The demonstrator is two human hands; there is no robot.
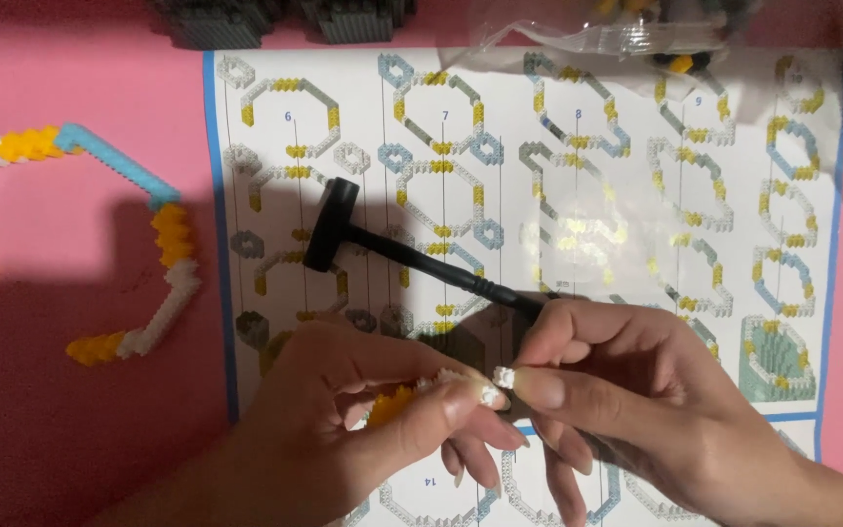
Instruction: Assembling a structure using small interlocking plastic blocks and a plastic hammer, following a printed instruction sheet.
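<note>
Where the two hands meet, low in the view, the lines run outward from there:

Left hand (343,420): fingers curled narrow around a small brick strip (412,395) of yellow and white, thumb lying along its top.
Right hand (617,400): thumb and forefinger pinched on a tiny white brick (504,377), held at the strip's white end, touching or just short of it; I cannot tell which.
Hammer (392,249): black, its handle tucked under the right hand's fingers, its head lying up and left of both hands on the sheet.
Sheet (578,195): a white instruction sheet with blue border and drawn brick loops, spread under and beyond both hands.
Ring (100,234): a part-built open loop of white, yellow and blue bricks, well apart to the left of the left hand, on the pink table (51,420).
Bag (597,34): clear plastic, beyond the right hand at the sheet's far edge, with yellow and dark pieces inside.
Dark blocks (275,20): grey built pieces at the far edge, beyond the left hand.
</note>
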